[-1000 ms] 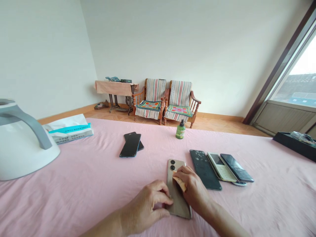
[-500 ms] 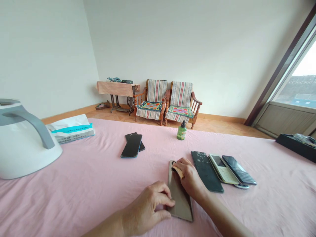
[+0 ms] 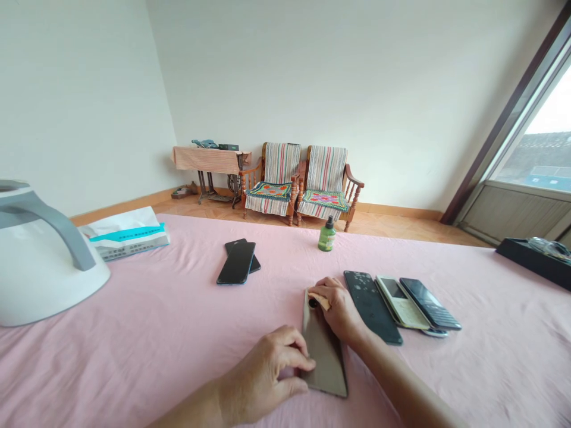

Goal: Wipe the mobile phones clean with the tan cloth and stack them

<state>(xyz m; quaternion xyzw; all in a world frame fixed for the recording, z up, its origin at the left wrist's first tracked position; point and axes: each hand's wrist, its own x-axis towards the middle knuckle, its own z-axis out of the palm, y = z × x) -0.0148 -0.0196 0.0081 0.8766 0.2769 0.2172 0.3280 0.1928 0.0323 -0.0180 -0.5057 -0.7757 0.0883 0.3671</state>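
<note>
Pinching a small pale-orange pad (image 3: 322, 302), the right hand (image 3: 339, 310) was at the camera end of the gold phone (image 3: 324, 353), while the left hand (image 3: 274, 370), thumb and fingers apart, touched its left side. Smooth and slightly shiny, the phone showed one dark round lens (image 3: 313, 303). It lay back up on the pink cloth (image 3: 156, 327), long axis running near to far, camera end far and leaning slightly left.
</note>
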